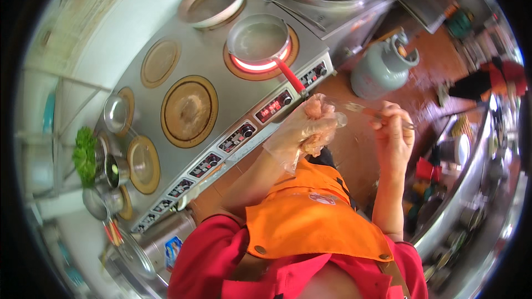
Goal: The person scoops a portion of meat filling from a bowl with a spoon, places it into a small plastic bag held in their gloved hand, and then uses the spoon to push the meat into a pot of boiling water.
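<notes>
My left hand (297,126), in a clear plastic glove, holds pinkish, raw-looking meat (316,112) in front of the stove edge. Bare, my right hand (392,122) grips a thin utensil with a reddish-brown handle (372,113); its tip, blurred, points towards the meat. Just beyond my left hand, a saucepan (258,39) with a red handle (290,75) sits on a glowing burner (255,65). Cloudy liquid appears to be in the saucepan.
A wide pan (214,2) stands behind the saucepan. Strainers (116,112), small pots (117,170) and leafy greens (84,155) are at the left. A gas cylinder (380,68) stands on the floor. Another person (490,79) is at the far right, near metal shelving.
</notes>
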Motion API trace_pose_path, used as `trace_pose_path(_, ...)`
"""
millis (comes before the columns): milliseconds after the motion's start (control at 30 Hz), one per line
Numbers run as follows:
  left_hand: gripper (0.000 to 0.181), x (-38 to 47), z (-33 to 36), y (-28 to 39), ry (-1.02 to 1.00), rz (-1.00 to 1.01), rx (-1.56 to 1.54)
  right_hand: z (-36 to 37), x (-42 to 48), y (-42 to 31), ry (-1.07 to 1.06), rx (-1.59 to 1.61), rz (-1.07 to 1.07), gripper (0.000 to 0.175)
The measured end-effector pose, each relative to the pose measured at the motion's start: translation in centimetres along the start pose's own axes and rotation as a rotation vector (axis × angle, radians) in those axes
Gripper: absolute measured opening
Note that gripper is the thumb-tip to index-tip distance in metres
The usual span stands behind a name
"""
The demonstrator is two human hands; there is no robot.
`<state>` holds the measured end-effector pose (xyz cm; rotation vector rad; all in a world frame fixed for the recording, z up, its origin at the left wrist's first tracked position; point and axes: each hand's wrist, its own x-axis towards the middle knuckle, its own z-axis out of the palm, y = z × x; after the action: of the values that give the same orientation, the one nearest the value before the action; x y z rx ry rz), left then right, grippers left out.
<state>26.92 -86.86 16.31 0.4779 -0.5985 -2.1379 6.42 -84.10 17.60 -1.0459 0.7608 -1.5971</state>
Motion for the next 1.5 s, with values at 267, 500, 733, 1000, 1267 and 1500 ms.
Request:
trace_pose_path(267,0.067,5.0,-0.6,2.3,0.374,0.221,-0.303,-1.4,12.3,0.9,-0.706,-0.376,0.039,0.015)
trace_pose_path(500,0.026,5.4,-0.5,2.9,0.549,0.433,-0.284,-2.7,17.5,3.9,-0.742,-0.192,0.192,0.017)
trace_pose_path(733,0.021,5.6,-1.5,6.3,0.458,0.492,-0.047,-1.4,21.3,7.6,-0.400,0.562,0.423,0.018)
trace_pose_path(1000,0.027,6.6,-5.4,11.7,0.269,0.363,0.019,7.5,22.4,8.8,-0.535,0.024,0.145,0.016)
trace_pose_path(1267,0.052,6.0,-10.0,13.7,0.205,0.445,-0.215,8.7,23.3,8.0,-0.798,-0.380,0.111,0.014)
trace_pose_path(1500,0.013,6.7,-12.1,15.0,0.146,0.331,-0.165,5.7,24.1,10.4,-0.463,0.115,0.206,0.018)
